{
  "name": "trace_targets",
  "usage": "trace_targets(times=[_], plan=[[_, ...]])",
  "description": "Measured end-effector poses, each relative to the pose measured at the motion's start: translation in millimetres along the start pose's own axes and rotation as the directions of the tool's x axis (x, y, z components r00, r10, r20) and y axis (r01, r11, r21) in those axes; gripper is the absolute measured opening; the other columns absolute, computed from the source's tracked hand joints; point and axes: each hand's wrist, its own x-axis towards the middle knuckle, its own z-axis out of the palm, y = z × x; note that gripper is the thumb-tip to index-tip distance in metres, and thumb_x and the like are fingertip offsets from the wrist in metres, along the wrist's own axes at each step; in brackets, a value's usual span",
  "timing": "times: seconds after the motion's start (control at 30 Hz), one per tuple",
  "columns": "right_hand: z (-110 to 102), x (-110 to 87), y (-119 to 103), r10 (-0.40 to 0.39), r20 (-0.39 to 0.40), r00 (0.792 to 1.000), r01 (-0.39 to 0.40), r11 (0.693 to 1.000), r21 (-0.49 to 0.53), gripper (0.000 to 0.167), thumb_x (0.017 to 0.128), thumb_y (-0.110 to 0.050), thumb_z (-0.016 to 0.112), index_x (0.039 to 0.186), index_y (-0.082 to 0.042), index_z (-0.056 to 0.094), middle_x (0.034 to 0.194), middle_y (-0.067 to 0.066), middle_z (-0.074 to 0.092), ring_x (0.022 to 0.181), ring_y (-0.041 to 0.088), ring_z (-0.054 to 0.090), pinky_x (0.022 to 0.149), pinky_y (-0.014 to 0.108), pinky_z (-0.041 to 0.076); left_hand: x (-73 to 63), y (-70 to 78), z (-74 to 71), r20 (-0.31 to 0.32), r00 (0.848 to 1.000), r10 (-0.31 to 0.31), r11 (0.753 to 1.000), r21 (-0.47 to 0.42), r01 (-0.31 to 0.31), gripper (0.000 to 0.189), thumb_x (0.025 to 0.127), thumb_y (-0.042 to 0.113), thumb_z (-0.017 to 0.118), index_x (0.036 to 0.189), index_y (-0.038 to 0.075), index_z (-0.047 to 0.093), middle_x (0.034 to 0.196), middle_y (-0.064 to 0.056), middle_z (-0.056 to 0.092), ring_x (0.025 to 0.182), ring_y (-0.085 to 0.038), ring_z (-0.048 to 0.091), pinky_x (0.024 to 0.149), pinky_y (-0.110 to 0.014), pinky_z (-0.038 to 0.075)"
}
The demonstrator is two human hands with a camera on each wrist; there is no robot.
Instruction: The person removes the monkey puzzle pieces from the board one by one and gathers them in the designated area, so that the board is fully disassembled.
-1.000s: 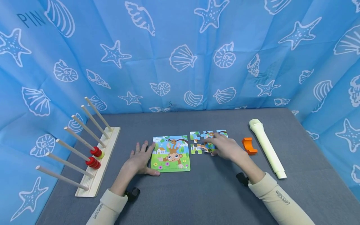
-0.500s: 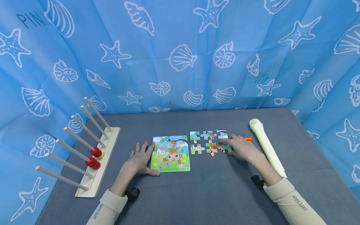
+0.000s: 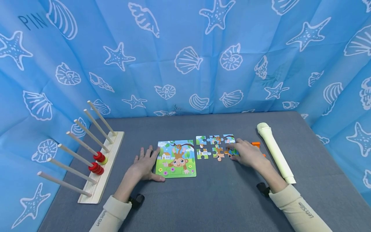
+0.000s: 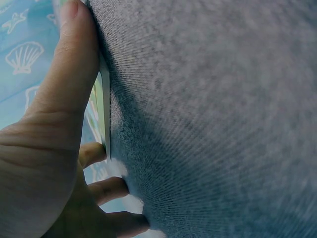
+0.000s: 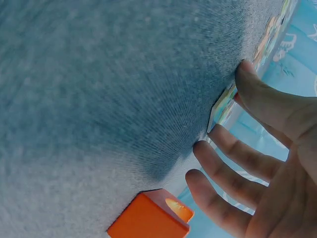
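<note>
With the right hand [image 3: 247, 154] pinching a puzzle piece [image 3: 233, 151], five other pieces [image 3: 215, 140] lie laid out left of and beyond that grip, joining apparently remaining, while the left hand [image 3: 142, 164], fingers spread, rests against the picture board [image 3: 175, 159].

A tabletop play space, the room beyond hidden. Blue seashell-print curtains [image 3: 159, 67] back a grey table [image 3: 208, 199] holding a monkey jigsaw [image 3: 175, 164] and peg rack [image 3: 107, 166].

A puzzle piece [image 5: 222, 105] is held by the right hand [image 5: 287, 186]. An orange block [image 5: 148, 218] is seen nearby on blue-grey cloth [image 5: 89, 109].
</note>
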Motion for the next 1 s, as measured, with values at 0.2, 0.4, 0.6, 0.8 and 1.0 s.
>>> trace_targets(times=[0.2, 0.4, 0.6, 0.8, 1.0], plan=[[-0.8, 1.8, -1.6, 0.021, 0.012, 1.0, -0.021, 1.0, -0.001, 0.046, 0.088, -0.018, 0.081, 0.133, -0.015, 0.069, 0.113, 0.019, 0.064, 0.089, 0.028, 0.059, 0.065, 0.043, 0.051, -0.8, -0.5, 0.2, -0.005, 1.0, 0.007, 1.0, 0.0, -0.007, 0.126, 0.071, 0.052, 0.091, 0.164, 0.007, 0.019, 0.168, -0.032, 0.012, 0.153, -0.061, 0.006, 0.117, -0.076, 0.021], [0.1, 2.9, -1.1, 0.025, 0.009, 1.0, -0.025, 1.0, 0.0, 0.045, 0.089, -0.016, 0.08, 0.133, -0.015, 0.069, 0.117, 0.02, 0.064, 0.092, 0.03, 0.06, 0.067, 0.045, 0.052, -0.7, -0.9, 0.5, -0.007, 1.0, 0.008, 1.0, -0.001, -0.008, 0.125, 0.071, 0.052, 0.091, 0.164, 0.007, 0.019, 0.168, -0.032, 0.012, 0.153, -0.061, 0.007, 0.117, -0.076, 0.021], [2.3, 1.6, -0.6, 0.021, -0.002, 1.0, -0.021, 1.0, 0.005, 0.045, 0.09, -0.017, 0.079, 0.133, -0.015, 0.068, 0.128, 0.025, 0.062, 0.106, 0.04, 0.062, 0.077, 0.058, 0.056, -0.2, -0.8, 0.4, -0.006, 1.0, 0.01, 1.0, -0.003, -0.01, 0.125, 0.071, 0.053, 0.091, 0.164, 0.008, 0.019, 0.168, -0.032, 0.012, 0.153, -0.061, 0.007, 0.117, -0.076, 0.021], [2.9, 1.1, 0.2, 0.016, -0.019, 1.0, -0.017, 1.0, -0.006, 0.045, 0.089, -0.02, 0.08, 0.133, -0.014, 0.069, 0.123, 0.024, 0.063, 0.099, 0.036, 0.062, 0.074, 0.055, 0.056, -1.1, -0.2, -0.1, -0.008, 1.0, 0.016, 1.0, -0.011, -0.016, 0.124, 0.071, 0.052, 0.091, 0.163, 0.008, 0.02, 0.168, -0.033, 0.013, 0.152, -0.061, 0.007, 0.117, -0.076, 0.021], [0.0, -0.1, -5.0, -0.001, -0.074, 0.997, 0.002, 1.0, 0.021, 0.039, 0.091, -0.027, 0.079, 0.126, -0.014, 0.072, 0.112, 0.018, 0.065, 0.087, 0.028, 0.061, 0.066, 0.045, 0.052, -1.0, -0.6, -0.8, -0.008, 1.0, 0.019, 1.0, -0.007, -0.019, 0.124, 0.071, 0.052, 0.091, 0.163, 0.007, 0.02, 0.167, -0.033, 0.013, 0.152, -0.062, 0.007, 0.117, -0.076, 0.021]])
